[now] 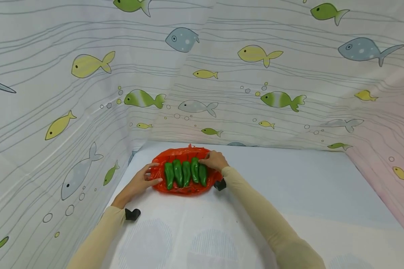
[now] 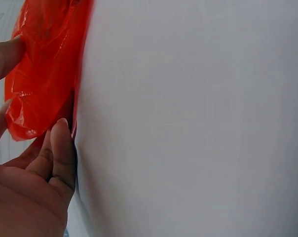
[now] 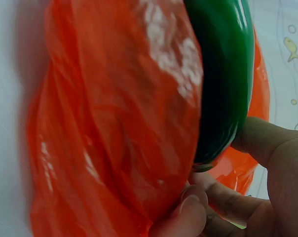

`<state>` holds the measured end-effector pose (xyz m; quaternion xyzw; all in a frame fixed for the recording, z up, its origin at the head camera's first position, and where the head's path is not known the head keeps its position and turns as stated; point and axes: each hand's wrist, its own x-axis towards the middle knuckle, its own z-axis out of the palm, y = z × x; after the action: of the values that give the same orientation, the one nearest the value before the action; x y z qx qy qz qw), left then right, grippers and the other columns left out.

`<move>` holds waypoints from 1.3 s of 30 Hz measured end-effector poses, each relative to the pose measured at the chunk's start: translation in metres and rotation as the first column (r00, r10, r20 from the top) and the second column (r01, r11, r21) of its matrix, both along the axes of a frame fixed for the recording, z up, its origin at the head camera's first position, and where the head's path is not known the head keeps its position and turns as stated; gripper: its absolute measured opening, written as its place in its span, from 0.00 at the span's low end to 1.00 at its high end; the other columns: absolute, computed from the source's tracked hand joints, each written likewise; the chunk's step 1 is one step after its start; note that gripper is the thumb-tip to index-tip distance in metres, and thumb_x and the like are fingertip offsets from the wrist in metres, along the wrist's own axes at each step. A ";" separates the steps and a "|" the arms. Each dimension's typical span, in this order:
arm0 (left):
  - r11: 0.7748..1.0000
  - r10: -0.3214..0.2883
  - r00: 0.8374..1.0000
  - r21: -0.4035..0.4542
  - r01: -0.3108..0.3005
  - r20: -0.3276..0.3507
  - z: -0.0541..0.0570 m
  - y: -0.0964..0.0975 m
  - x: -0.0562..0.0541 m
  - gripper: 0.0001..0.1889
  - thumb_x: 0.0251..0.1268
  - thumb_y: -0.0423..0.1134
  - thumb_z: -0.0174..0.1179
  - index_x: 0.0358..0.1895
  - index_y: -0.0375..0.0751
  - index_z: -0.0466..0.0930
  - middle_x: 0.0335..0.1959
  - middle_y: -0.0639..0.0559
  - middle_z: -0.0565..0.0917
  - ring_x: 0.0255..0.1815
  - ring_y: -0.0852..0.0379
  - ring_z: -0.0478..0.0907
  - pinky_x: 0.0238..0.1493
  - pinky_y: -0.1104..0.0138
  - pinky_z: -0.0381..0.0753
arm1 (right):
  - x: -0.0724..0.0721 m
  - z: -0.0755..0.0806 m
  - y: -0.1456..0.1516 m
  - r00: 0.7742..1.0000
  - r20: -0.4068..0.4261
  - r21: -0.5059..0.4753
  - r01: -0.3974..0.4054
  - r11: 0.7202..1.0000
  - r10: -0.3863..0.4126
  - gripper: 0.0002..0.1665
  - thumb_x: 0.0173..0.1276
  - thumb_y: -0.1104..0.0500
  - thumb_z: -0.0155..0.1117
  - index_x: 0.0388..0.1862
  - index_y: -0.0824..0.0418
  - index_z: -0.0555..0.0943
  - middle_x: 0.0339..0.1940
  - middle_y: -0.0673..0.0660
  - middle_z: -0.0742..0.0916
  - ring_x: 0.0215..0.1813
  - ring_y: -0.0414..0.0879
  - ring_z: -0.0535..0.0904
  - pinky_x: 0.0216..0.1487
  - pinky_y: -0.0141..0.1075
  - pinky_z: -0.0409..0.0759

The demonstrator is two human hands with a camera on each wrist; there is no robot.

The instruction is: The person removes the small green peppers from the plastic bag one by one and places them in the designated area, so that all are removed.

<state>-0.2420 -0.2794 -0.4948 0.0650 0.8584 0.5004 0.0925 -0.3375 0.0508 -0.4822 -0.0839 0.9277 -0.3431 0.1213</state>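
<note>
Several green peppers (image 1: 186,173) lie side by side on a red plastic bag (image 1: 168,152) spread on the table. My right hand (image 1: 214,160) reaches in from the right and grips the far end of the rightmost pepper (image 1: 202,175). In the right wrist view, the thumb presses beside the end of this pepper (image 3: 225,74), with curled fingers below it against the bag (image 3: 114,108). At the bag's left edge is my left hand (image 1: 142,184), fingers spread and thumb over the rim. Its fingertips touch the crumpled bag (image 2: 45,69) in the left wrist view.
The table (image 1: 289,186) has a white cover. Curtains (image 1: 222,86) printed with fish stand behind it and at both sides. The bag lies near the table's far left corner. Small black pieces (image 1: 132,214) show beside each wrist.
</note>
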 end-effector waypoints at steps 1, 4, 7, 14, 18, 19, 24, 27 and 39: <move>1.000 -0.001 1.000 0.001 0.001 0.003 0.004 0.002 0.002 0.35 0.70 0.39 0.68 0.76 0.42 0.62 0.71 0.33 0.67 0.55 0.35 0.75 0.47 0.55 0.77 | 0.000 0.000 0.000 1.000 0.015 -0.012 -0.001 1.000 0.001 0.23 0.70 0.43 0.70 0.35 0.63 0.86 0.30 0.55 0.86 0.32 0.49 0.81 0.32 0.38 0.82; 1.000 -0.007 1.000 0.002 0.007 0.012 0.016 0.006 0.009 0.35 0.70 0.38 0.68 0.76 0.40 0.62 0.72 0.32 0.65 0.55 0.35 0.74 0.47 0.54 0.77 | -0.001 0.000 0.001 0.998 0.061 -0.038 -0.006 0.999 0.008 0.23 0.69 0.44 0.71 0.28 0.62 0.83 0.24 0.55 0.82 0.29 0.47 0.80 0.28 0.36 0.81; 1.000 -0.010 1.000 0.003 0.010 0.014 0.022 0.008 0.012 0.35 0.70 0.38 0.68 0.76 0.40 0.62 0.73 0.32 0.64 0.55 0.35 0.74 0.47 0.54 0.77 | 0.000 0.002 0.004 0.996 0.093 -0.069 -0.002 0.998 0.008 0.22 0.68 0.44 0.73 0.26 0.61 0.81 0.22 0.54 0.80 0.28 0.46 0.79 0.28 0.36 0.82; 1.000 -0.013 1.000 0.018 0.013 0.011 0.021 0.008 0.009 0.35 0.70 0.38 0.68 0.76 0.40 0.62 0.69 0.32 0.69 0.55 0.35 0.76 0.48 0.57 0.78 | 0.002 0.010 0.011 0.990 0.137 -0.164 0.004 0.986 0.019 0.22 0.67 0.47 0.72 0.23 0.62 0.79 0.19 0.53 0.79 0.23 0.45 0.75 0.26 0.34 0.77; 1.000 -0.011 1.000 0.015 0.011 0.015 0.021 0.007 0.008 0.35 0.70 0.38 0.68 0.76 0.41 0.62 0.69 0.33 0.69 0.55 0.35 0.76 0.49 0.57 0.78 | 0.003 0.014 0.015 0.987 0.159 -0.211 0.002 0.977 0.033 0.21 0.67 0.48 0.72 0.24 0.63 0.80 0.20 0.54 0.79 0.23 0.45 0.75 0.26 0.34 0.76; 1.000 -0.011 1.000 0.013 0.011 0.016 0.021 0.007 0.008 0.35 0.70 0.38 0.68 0.76 0.41 0.62 0.69 0.33 0.70 0.55 0.35 0.76 0.49 0.57 0.78 | 0.003 0.014 0.015 0.986 0.163 -0.218 0.002 0.976 0.034 0.21 0.67 0.47 0.72 0.25 0.62 0.81 0.21 0.53 0.80 0.24 0.45 0.75 0.27 0.34 0.77; 1.000 -0.011 1.000 0.012 0.011 0.013 0.022 0.007 0.008 0.35 0.70 0.38 0.68 0.76 0.40 0.62 0.70 0.32 0.68 0.56 0.34 0.75 0.49 0.58 0.78 | -0.001 0.011 0.019 0.986 0.160 -0.232 -0.005 0.973 0.043 0.19 0.67 0.45 0.72 0.36 0.60 0.86 0.28 0.53 0.82 0.27 0.45 0.77 0.30 0.35 0.79; 1.000 -0.014 1.000 0.017 0.014 0.009 0.023 0.008 0.008 0.35 0.70 0.38 0.68 0.76 0.40 0.62 0.71 0.33 0.66 0.57 0.34 0.75 0.49 0.59 0.78 | -0.001 0.010 0.020 0.987 0.149 -0.255 -0.019 0.967 0.059 0.19 0.68 0.45 0.72 0.41 0.60 0.86 0.32 0.54 0.83 0.28 0.45 0.77 0.30 0.35 0.79; 1.000 0.004 1.000 -0.015 -0.004 0.013 0.003 0.000 -0.003 0.36 0.71 0.40 0.68 0.77 0.43 0.61 0.72 0.33 0.65 0.57 0.34 0.73 0.49 0.56 0.78 | 0.008 0.019 0.024 0.994 0.077 -0.364 -0.043 0.930 0.076 0.19 0.67 0.45 0.74 0.48 0.57 0.86 0.40 0.54 0.84 0.25 0.45 0.75 0.26 0.33 0.74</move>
<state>-0.2454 -0.2792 -0.4921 0.0595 0.8616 0.4946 0.0976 -0.3298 0.0751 -0.4632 -0.1173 0.8391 -0.5078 0.1558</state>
